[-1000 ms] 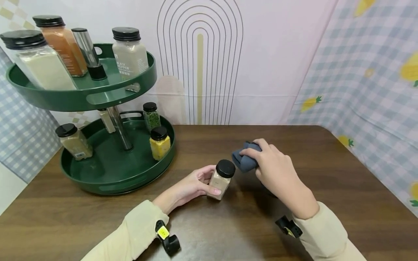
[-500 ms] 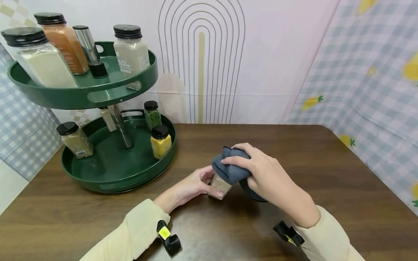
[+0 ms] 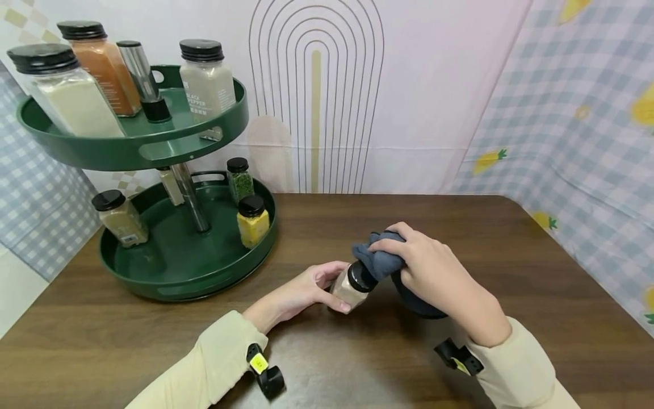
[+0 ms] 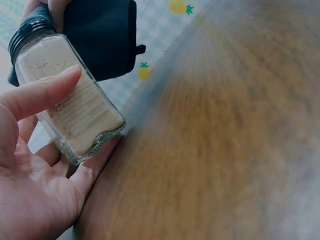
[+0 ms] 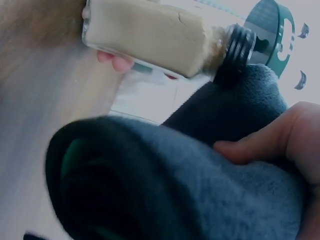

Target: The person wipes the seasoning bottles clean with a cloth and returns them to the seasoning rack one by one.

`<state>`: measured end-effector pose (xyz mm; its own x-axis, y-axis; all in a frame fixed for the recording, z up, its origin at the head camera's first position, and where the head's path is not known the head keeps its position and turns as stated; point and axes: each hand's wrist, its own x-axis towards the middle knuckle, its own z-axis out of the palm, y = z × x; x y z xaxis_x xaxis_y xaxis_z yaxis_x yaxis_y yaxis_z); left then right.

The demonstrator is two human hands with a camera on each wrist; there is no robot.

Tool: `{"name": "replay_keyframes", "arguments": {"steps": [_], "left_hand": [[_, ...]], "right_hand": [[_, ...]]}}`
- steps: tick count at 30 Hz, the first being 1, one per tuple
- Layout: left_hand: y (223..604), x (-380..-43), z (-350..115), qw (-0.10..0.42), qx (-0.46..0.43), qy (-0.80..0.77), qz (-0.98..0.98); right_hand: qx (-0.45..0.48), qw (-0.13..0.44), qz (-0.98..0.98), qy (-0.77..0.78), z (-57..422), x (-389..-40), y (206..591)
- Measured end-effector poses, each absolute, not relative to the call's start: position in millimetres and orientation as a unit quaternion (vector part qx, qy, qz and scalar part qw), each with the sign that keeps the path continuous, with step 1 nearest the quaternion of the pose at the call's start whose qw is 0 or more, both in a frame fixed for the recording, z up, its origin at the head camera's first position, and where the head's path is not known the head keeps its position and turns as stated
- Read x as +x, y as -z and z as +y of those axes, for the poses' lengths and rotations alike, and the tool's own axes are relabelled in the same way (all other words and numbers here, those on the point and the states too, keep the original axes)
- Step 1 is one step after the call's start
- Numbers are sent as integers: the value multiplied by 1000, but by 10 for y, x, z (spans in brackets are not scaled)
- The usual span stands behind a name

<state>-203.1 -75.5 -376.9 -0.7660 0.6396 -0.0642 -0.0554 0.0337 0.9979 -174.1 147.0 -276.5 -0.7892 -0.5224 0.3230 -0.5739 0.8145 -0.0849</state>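
Observation:
A square glass spice jar (image 3: 348,288) of beige powder leans to the right above the table, its black lid pointing at the right hand. My left hand (image 3: 311,288) grips it, thumb across the near face and fingers behind, as the left wrist view shows with the jar's glass body (image 4: 70,95). My right hand (image 3: 429,267) holds a bunched blue-grey cloth (image 3: 380,258) against the lid's edge. In the right wrist view the cloth (image 5: 215,180) hangs in a thick fold below the thumb and meets the black lid (image 5: 235,56).
A green two-tier round stand (image 3: 179,289) occupies the left. Its top tray carries large jars, including a black pepper jar (image 3: 206,85), and a silver cylinder (image 3: 143,79). Small jars stand below, one yellow (image 3: 252,221). The brown table (image 3: 409,210) meets patterned cloth walls.
The right hand brings the cloth left over the jar's lid, covering it, then draws it partly back right. The jar now tilts further right in the left hand.

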Motion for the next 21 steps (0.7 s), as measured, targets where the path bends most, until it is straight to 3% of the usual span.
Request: {"name": "replay_keyframes", "arguments": {"steps": [6, 14, 21], "left_hand": [[3791, -2039, -755, 264, 225, -673, 654], [3787, -2039, -762, 291, 205, -683, 638], [3774, -2050, -778, 299, 184, -681, 642]], "right_hand": [[266, 107, -958, -24, 1560, -1736, 2705], [310, 202, -923, -107, 1516, -1667, 2669], [319, 143, -928, -128, 1374, -1648, 2761]]}}
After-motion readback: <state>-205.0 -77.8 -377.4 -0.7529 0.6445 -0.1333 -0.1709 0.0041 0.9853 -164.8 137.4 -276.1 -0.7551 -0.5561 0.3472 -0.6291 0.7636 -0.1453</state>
